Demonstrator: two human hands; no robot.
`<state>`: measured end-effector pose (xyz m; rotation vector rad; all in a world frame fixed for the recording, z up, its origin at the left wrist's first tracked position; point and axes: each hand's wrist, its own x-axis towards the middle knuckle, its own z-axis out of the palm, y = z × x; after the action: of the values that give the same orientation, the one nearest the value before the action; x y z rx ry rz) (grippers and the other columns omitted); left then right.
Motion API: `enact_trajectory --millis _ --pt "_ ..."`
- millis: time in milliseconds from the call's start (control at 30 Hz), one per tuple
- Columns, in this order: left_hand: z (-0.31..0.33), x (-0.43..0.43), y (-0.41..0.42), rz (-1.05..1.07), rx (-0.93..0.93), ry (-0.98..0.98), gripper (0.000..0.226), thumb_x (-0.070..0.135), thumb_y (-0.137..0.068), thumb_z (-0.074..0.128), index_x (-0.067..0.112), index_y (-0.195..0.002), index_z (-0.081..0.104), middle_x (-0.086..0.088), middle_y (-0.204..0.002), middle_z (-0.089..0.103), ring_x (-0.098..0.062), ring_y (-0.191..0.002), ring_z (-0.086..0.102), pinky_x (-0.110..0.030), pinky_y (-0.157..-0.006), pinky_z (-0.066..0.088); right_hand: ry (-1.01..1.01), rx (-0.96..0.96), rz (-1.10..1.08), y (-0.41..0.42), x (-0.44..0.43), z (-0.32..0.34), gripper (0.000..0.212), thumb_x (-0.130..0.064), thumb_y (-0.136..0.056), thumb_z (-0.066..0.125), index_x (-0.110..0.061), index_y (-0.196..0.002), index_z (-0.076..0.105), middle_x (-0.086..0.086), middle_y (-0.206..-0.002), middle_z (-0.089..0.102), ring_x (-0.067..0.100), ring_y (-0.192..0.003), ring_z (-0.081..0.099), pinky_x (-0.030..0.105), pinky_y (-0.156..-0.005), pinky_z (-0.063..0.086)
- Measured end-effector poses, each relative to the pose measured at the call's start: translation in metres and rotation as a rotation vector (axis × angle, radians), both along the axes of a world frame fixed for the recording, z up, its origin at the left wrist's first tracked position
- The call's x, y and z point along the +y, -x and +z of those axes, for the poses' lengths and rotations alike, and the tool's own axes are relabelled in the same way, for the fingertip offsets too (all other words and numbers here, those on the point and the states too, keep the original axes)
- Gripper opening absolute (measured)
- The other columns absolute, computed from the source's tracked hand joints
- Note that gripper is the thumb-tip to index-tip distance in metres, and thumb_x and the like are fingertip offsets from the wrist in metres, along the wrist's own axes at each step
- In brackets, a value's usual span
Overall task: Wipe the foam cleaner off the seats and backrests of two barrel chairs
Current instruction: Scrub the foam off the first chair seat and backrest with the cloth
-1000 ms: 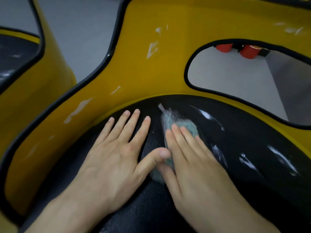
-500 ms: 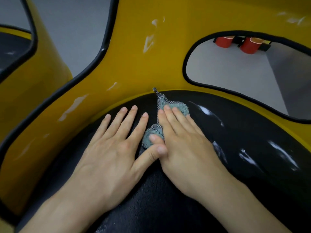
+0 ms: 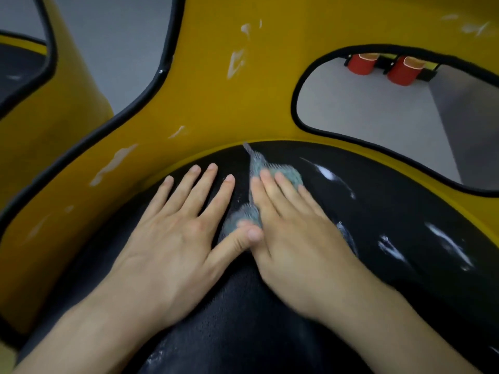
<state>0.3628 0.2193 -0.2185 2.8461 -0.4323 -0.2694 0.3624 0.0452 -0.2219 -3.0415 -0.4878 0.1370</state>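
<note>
A black seat (image 3: 405, 211) fills the lower view, ringed by a yellow backrest (image 3: 216, 103) with black piping. White foam streaks (image 3: 448, 244) lie on the seat's right side, and foam smears (image 3: 113, 163) mark the backrest at left. My right hand (image 3: 297, 238) presses flat on a grey-green cloth (image 3: 270, 171) near the seat's back edge; most of the cloth is hidden beneath it. My left hand (image 3: 175, 238) rests flat on the seat beside it, thumb touching the right hand.
A second yellow barrel chair (image 3: 40, 117) stands at the left. Through the backrest's oval opening I see grey floor (image 3: 378, 125) and two red cylinders (image 3: 383, 66).
My right hand slid the cloth forward toward the back of the seat between the first and second frames, then held about there. The left hand stayed planted.
</note>
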Motion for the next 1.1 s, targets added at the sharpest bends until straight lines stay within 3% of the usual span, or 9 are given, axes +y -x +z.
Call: enact_trajectory --millis 167,300,367,500,633,700,833,967,1100 --pt "0.002 0.0 -0.001 -0.004 0.002 0.017 0.103 0.09 -0.062 -0.032 0.047 -0.154 -0.017 0.019 -0.161 -0.031 0.007 -0.14 -0.039 -0.026 -0.12 -0.023 -0.024 -0.016 -0.022 -0.012 0.004 0.002 0.073 -0.051 -0.099 -0.002 -0.014 -0.161 0.001 0.004 -0.169 -0.002 0.017 -0.155 -0.006 0.039 -0.126 0.0" --pt "0.003 -0.001 -0.001 0.001 0.012 0.004 0.105 0.09 -0.054 -0.039 0.05 -0.149 -0.024 0.023 -0.155 -0.039 0.008 -0.135 -0.045 -0.025 -0.117 -0.027 -0.069 -0.092 -0.029 0.049 -0.006 -0.011 0.072 -0.052 -0.094 0.031 -0.007 -0.147 0.049 0.009 -0.154 0.046 0.025 -0.143 0.043 0.041 -0.111 0.029" --pt "0.004 -0.002 -0.001 0.006 0.014 -0.005 0.106 0.089 -0.05 -0.043 0.051 -0.147 -0.027 0.023 -0.153 -0.041 0.008 -0.134 -0.047 -0.025 -0.116 -0.028 -0.066 -0.139 0.002 0.063 -0.009 -0.019 0.064 -0.049 -0.097 0.034 -0.007 -0.138 0.06 0.008 -0.144 0.056 0.027 -0.131 0.055 0.042 -0.102 0.035" --pt "0.004 -0.002 -0.002 0.008 0.011 -0.005 0.099 0.084 -0.055 -0.044 0.05 -0.148 -0.028 0.023 -0.153 -0.042 0.007 -0.134 -0.047 -0.026 -0.117 -0.026 -0.087 -0.152 -0.034 0.042 -0.006 -0.018 0.064 -0.048 -0.102 0.025 -0.009 -0.142 0.056 0.007 -0.149 0.052 0.024 -0.137 0.049 0.041 -0.107 0.03" --pt "0.003 0.0 -0.001 0.019 -0.005 0.061 0.086 0.078 -0.071 -0.029 0.05 -0.152 -0.017 0.023 -0.158 -0.033 0.009 -0.138 -0.041 -0.024 -0.118 -0.025 -0.058 -0.044 -0.069 -0.017 0.006 -0.001 0.067 -0.05 -0.104 0.004 -0.016 -0.161 0.0 0.003 -0.169 -0.005 0.016 -0.155 -0.008 0.04 -0.126 -0.001" --pt "0.002 -0.001 -0.001 0.023 -0.019 0.087 0.085 0.076 -0.074 -0.026 0.048 -0.153 -0.014 0.023 -0.16 -0.029 0.01 -0.139 -0.039 -0.023 -0.118 -0.024 -0.033 -0.027 -0.096 -0.036 0.008 0.001 0.065 -0.05 -0.105 0.003 -0.016 -0.16 -0.01 0.003 -0.168 -0.014 0.016 -0.153 -0.016 0.041 -0.125 -0.005" --pt "-0.001 0.0 -0.001 0.022 -0.026 0.085 0.088 0.076 -0.076 -0.026 0.043 -0.156 -0.012 0.022 -0.162 -0.027 0.009 -0.14 -0.037 -0.024 -0.119 -0.023 -0.024 -0.023 -0.096 -0.011 0.009 0.0 0.072 -0.051 -0.099 0.001 -0.014 -0.161 -0.001 0.004 -0.169 -0.004 0.016 -0.155 -0.007 0.039 -0.126 0.0" --pt "0.0 0.0 -0.002 0.023 -0.026 0.08 0.089 0.076 -0.074 -0.026 0.041 -0.155 -0.016 0.02 -0.162 -0.029 0.007 -0.14 -0.039 -0.025 -0.118 -0.024 -0.056 -0.084 -0.088 0.047 -0.005 -0.011 0.07 -0.05 -0.105 0.013 -0.006 -0.146 0.05 0.009 -0.153 0.046 0.026 -0.141 0.044 0.042 -0.111 0.031" --pt "0.002 -0.001 -0.002 0.024 -0.023 0.064 0.089 0.073 -0.073 -0.029 0.041 -0.155 -0.02 0.019 -0.161 -0.032 0.005 -0.139 -0.042 -0.027 -0.118 -0.025 -0.017 -0.06 -0.083 0.055 -0.011 -0.016 0.076 -0.051 -0.105 0.007 -0.005 -0.142 0.054 0.01 -0.15 0.05 0.029 -0.137 0.048 0.044 -0.106 0.031"
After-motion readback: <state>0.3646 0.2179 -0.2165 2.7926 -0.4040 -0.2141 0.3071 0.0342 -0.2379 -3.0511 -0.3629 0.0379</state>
